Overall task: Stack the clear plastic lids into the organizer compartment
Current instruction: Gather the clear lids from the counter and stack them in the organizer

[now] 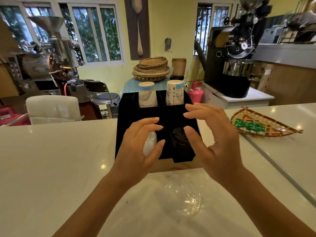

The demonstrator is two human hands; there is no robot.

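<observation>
Centrally on the tabletop (pixel 51 159) stands the black organizer (pixel 171 115); its front-left compartment holds the clear lids (pixel 150 142), stacked on edge. Curled around them is the left hand (pixel 138 147); the right hand (pixel 213 142) hovers open over black lids (pixel 179 139). Loose plastic (pixel 186 199) lies nearer.

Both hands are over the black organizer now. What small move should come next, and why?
Probably the left hand should push the clear lids deeper into the front left compartment: they stand partly out of the organizer, and the right hand is open and empty.
</observation>
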